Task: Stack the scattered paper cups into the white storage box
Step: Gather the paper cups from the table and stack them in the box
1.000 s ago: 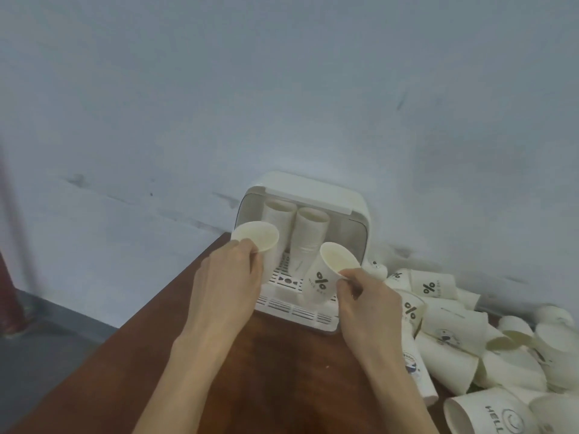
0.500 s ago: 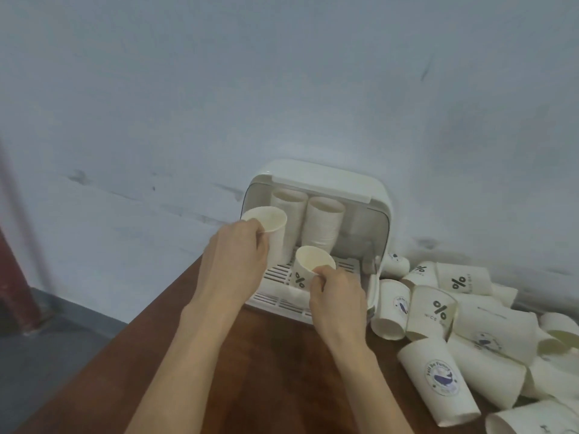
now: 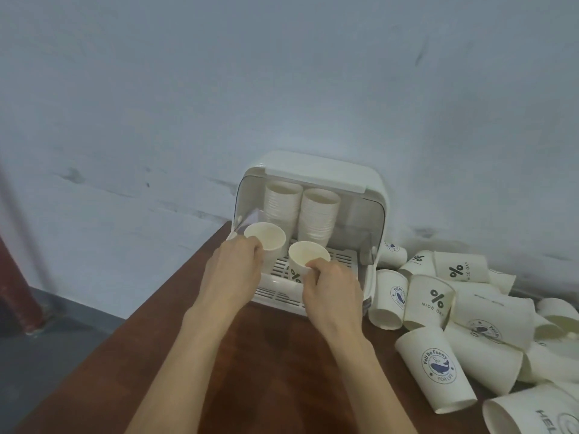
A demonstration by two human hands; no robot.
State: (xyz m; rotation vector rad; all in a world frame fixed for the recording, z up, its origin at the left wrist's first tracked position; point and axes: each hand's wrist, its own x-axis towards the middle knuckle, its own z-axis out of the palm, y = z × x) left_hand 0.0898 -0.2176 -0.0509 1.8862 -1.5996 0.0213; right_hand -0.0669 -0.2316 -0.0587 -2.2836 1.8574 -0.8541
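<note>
The white storage box point(image 3: 372, 195) stands open-fronted against the wall, with two tall stacks of paper cups point(image 3: 318, 214) at its back. My left hand point(image 3: 233, 270) grips an upright paper cup point(image 3: 266, 242) at the front left of the box's slotted tray. My right hand point(image 3: 332, 289) pinches the rim of a second upright cup point(image 3: 305, 256) with a black % mark, set on the tray beside the first. Scattered paper cups point(image 3: 438, 368) lie in a heap to the right on the brown table.
The brown table point(image 3: 266, 371) ends at a slanting left edge, with grey floor below. The pale wall is right behind the box. A dark red post point(image 3: 15, 277) stands at the far left. Cups in the heap touch the box's right side.
Both hands brought their cups down and into the box front. The right cup went from tilted in the air to upright on the tray. The camera shifted left.
</note>
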